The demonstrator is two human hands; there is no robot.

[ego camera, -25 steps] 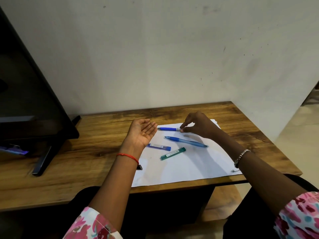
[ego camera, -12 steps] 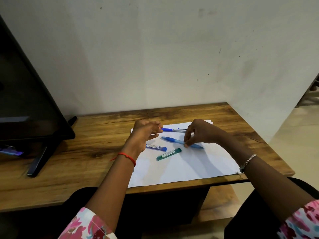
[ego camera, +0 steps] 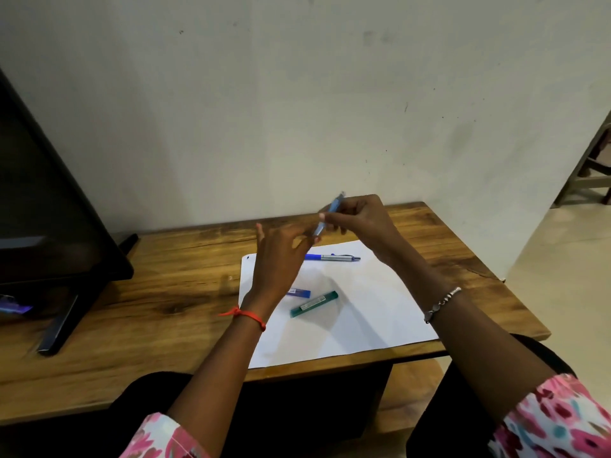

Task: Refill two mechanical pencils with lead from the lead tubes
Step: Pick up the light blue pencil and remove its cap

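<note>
Right hand (ego camera: 358, 223) pinches a light-blue mechanical pencil (ego camera: 327, 215) aloft; left hand (ego camera: 281, 256) spread beside it. Green lead tube (ego camera: 314, 304) and blue lead tube (ego camera: 300, 292) lie on paper (ego camera: 363, 312), contents unseen.

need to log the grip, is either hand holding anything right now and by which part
The right hand pinches the light blue pencil around mid-barrel, lifted and tilted. The left hand is at its lower end; whether it grips cannot be told.
</note>
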